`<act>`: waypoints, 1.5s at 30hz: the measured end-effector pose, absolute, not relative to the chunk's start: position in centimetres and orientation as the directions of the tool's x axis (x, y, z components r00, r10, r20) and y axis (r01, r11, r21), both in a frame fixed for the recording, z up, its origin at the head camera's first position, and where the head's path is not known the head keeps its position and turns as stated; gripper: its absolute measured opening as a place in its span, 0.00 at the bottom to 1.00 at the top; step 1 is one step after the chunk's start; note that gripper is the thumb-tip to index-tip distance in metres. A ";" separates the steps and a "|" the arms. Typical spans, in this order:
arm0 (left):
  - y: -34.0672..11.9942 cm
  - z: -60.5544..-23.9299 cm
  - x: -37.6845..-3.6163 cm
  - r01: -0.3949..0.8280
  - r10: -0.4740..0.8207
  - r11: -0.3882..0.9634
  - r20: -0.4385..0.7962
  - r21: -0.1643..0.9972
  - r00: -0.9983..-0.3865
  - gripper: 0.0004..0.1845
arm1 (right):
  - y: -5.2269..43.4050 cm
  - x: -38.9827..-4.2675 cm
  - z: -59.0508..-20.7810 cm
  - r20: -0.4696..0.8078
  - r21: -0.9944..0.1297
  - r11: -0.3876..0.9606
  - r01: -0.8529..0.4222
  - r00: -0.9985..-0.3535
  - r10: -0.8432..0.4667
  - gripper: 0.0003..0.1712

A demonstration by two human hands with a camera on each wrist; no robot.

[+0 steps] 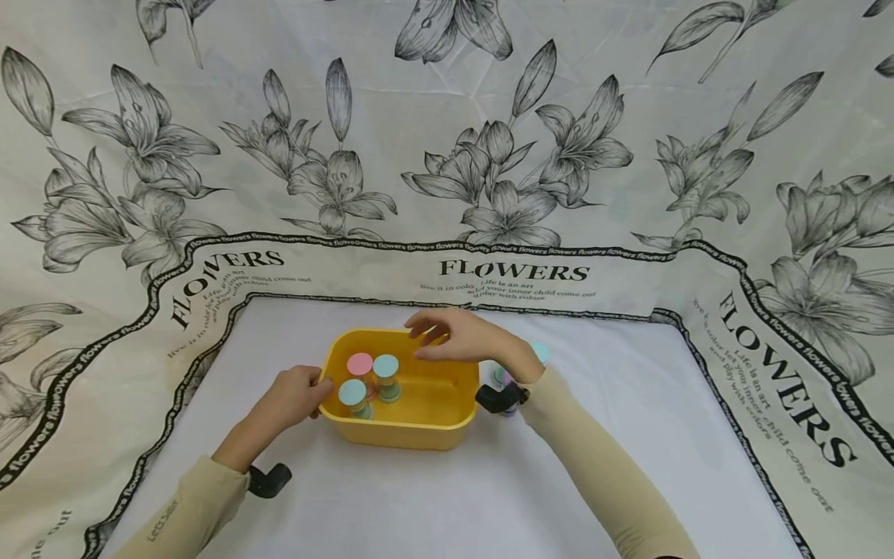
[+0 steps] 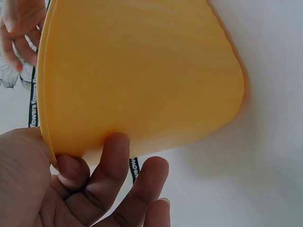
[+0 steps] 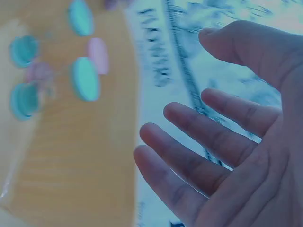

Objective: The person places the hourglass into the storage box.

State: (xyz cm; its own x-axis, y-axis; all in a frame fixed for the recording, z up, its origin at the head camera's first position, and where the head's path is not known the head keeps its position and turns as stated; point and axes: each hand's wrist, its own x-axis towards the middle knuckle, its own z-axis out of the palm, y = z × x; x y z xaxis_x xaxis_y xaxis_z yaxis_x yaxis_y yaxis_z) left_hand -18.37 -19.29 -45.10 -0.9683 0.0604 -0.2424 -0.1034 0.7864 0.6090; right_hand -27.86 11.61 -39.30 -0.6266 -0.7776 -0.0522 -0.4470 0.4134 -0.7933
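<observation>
A yellow plastic tub (image 1: 419, 433) stands on the white cloth. Inside it are three small upright jars, one with a pink lid (image 1: 360, 363) and two with teal lids (image 1: 386, 366) (image 1: 352, 392). My left hand (image 1: 300, 392) grips the tub's left rim. In the left wrist view the thumb of that hand (image 2: 94, 161) sits on the rim with the fingers curled against the outer wall (image 2: 142, 71). My right hand (image 1: 427, 340) hovers over the tub's far right corner, fingers spread and holding nothing. In the blurred right wrist view the open palm (image 3: 199, 123) is above the lids (image 3: 85, 78).
More small jars, one with a teal lid (image 1: 539, 352), stand just right of the tub, partly hidden by my right wrist. The white cloth (image 1: 628, 404) is bordered by a flower-printed sheet (image 1: 513, 272) that rises behind and at both sides.
</observation>
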 end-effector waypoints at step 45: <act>-19.4 -45.3 -18.2 -0.107 0.065 0.752 -0.234 0.651 -0.970 0.13 | 29.4 -19.9 -51.0 0.099 -0.803 0.586 -0.113 -0.994 -0.055 0.38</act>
State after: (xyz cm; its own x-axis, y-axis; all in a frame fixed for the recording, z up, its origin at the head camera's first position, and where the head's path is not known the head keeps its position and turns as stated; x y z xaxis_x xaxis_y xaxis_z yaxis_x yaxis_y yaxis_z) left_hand -18.24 -19.40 -45.26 -0.9700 0.0646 -0.2344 -0.1072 0.7518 0.6506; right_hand -19.86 29.39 -51.04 -0.9935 -0.0551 0.0992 -0.1126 0.5857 -0.8027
